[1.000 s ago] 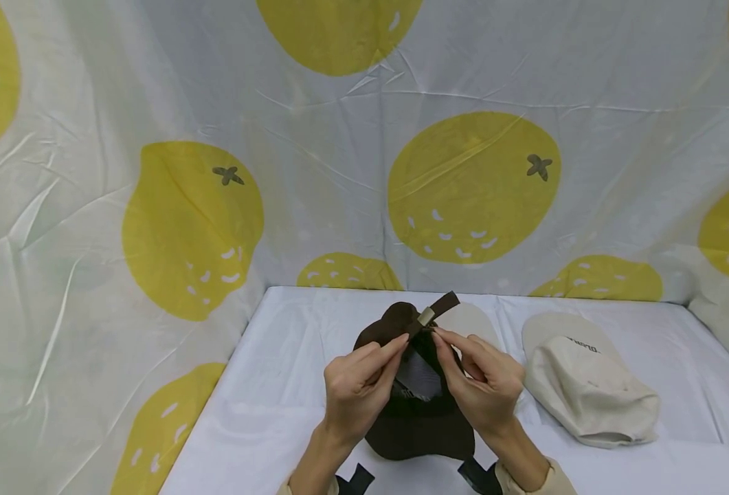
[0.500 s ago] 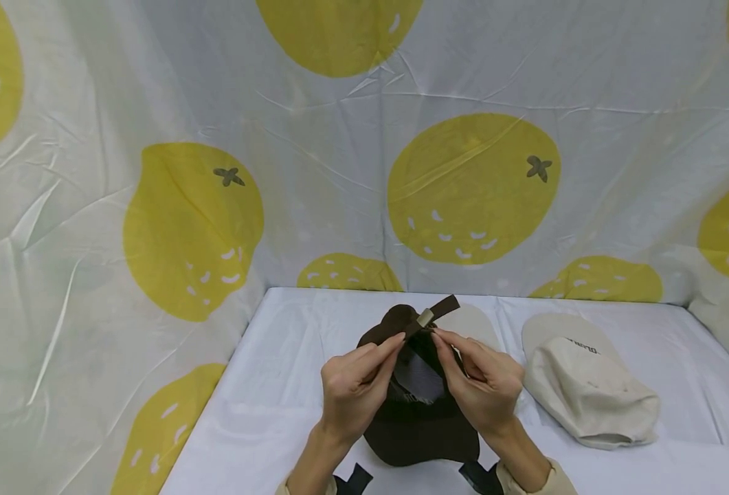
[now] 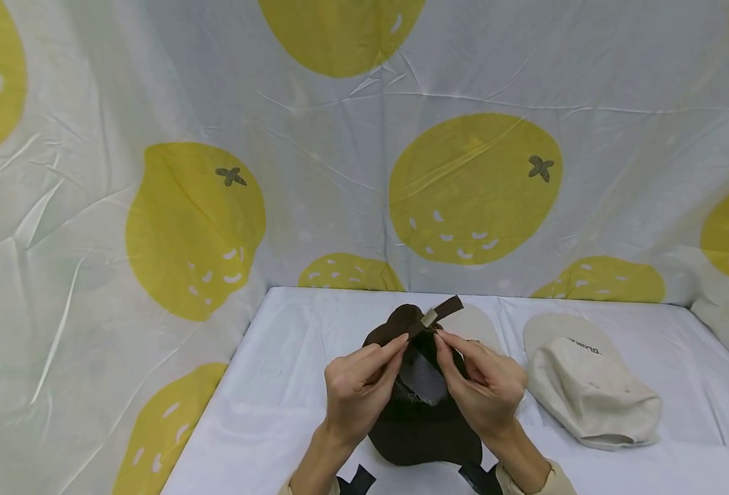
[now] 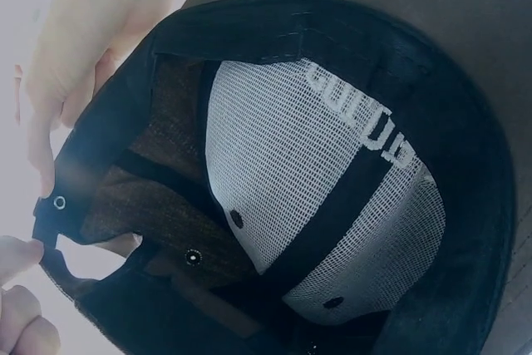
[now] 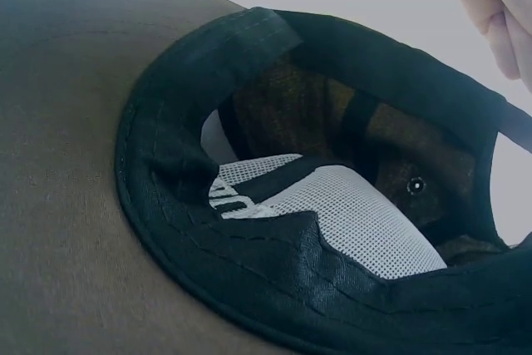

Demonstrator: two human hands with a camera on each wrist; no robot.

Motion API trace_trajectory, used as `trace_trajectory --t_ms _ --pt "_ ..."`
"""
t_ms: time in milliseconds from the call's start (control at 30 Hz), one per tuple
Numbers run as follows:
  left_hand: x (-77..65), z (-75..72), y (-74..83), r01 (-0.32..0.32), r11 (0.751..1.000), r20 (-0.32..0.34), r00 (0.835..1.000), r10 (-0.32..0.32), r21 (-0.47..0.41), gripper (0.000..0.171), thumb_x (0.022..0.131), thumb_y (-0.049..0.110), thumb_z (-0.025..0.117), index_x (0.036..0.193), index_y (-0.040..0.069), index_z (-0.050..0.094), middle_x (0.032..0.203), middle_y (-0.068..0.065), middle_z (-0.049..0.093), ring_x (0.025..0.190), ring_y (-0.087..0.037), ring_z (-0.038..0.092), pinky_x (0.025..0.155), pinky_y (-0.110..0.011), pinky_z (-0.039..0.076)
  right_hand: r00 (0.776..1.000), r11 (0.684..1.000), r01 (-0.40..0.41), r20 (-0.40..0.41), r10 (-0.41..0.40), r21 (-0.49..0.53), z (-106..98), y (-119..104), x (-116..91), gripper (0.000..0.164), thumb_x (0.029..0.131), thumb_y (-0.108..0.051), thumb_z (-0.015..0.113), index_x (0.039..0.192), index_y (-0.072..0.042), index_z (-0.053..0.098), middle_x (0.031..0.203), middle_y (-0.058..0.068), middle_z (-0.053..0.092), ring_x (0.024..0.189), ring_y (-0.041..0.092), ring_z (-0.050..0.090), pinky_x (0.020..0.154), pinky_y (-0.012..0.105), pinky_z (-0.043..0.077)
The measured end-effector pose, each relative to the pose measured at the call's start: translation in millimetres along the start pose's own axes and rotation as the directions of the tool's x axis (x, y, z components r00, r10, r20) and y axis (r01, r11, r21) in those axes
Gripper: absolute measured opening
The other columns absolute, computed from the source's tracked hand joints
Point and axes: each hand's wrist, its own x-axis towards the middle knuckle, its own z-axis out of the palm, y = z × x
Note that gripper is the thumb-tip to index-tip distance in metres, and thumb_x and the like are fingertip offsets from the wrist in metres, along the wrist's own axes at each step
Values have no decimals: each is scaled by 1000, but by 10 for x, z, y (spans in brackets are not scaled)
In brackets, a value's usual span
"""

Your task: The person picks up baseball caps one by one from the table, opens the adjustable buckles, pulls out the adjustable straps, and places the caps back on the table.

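A dark brown baseball cap (image 3: 424, 440) is held in the head view with its brim toward the person and its inside facing up. My left hand (image 3: 354, 388) pinches the back strap just left of a metal buckle (image 3: 429, 317). On the other side, my right hand (image 3: 486, 388) pinches the strap area between thumb and index finger. Beyond the buckle, the loose strap end (image 3: 449, 306) sticks up to the right. White mesh lining (image 4: 266, 139) and a dark sweatband (image 5: 191, 214) show in the wrist views. A small metal eyelet (image 4: 59, 203) sits beside the fingers in the left wrist view.
A beige cap (image 3: 587, 392) with dark lettering lies on the white-covered table (image 3: 265, 385) to the right. Another pale cap (image 3: 478, 323) is partly hidden behind the right hand and brown cap. A lemon-print curtain (image 3: 333, 158) hangs behind and at the left.
The brown cap has shifted slightly to the right, its brim a little nearer the person. Both hands keep their pinch near the buckle; the beige caps have not moved.
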Motion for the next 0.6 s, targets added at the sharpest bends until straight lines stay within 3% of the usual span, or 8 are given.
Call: trace_trajectory --t_ms 267,467,600 --pt "-17 29 7 -20 1000 10 1000 20 -5 18 98 3 66 97 -10 79 52 5 46 48 -1 28 41 -12 24 999 999 42 -31 -42 1 29 -4 2 33 93 -9 75 70 15 73 44 -5 27 46 0 14 48 10 13" --pt "-7 14 18 -11 1000 14 1000 11 2 18 98 3 67 97 -9 79 52 5 46 48 -1 27 41 -12 24 998 999 51 -43 -52 -19 13 27 2 34 93 -10 75 69 15 73 43 -2 35 46 -1 13 48 9 12" --pt "13 -30 14 6 1000 8 1000 -6 7 14 97 1 69 97 -8 80 51 5 42 48 -2 25 42 -14 21 997 998 37 -63 -40 -44 -13 53 19 35 92 -11 76 69 15 73 44 -3 29 47 0 11 49 10 9"
